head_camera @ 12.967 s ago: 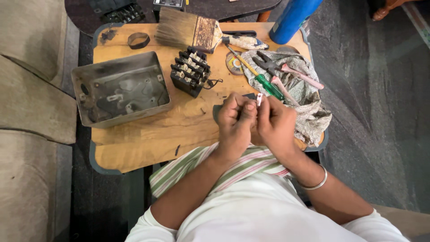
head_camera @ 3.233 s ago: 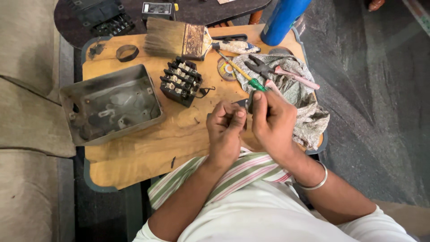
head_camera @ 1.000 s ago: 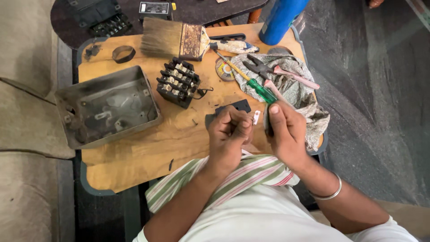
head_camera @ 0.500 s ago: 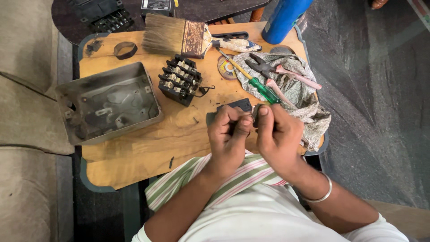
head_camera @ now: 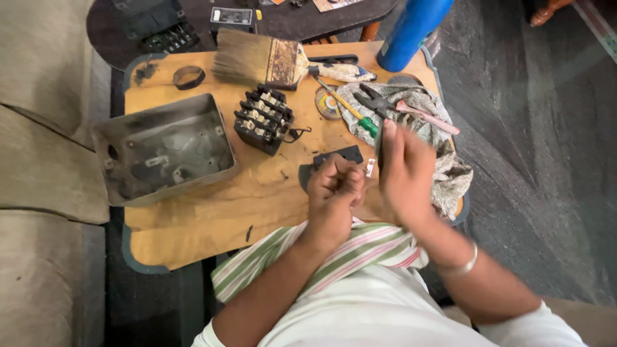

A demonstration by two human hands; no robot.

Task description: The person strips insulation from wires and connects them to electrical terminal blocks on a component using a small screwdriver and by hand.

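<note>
Right hand [head_camera: 405, 170] motion-blurred, small white part [head_camera: 370, 168] unclear, left hand's [head_camera: 334, 189] contents hidden

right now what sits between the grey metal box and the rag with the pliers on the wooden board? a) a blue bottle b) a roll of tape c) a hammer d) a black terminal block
d: the black terminal block stands on the wooden board, right of the grey metal box and left of the rag with the pliers.

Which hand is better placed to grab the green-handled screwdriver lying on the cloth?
Right, probably. The right hand is raised and blurred just below the green-handled screwdriver on the cloth. The left hand is curled shut nearer the body, seemingly around a small part.
</note>
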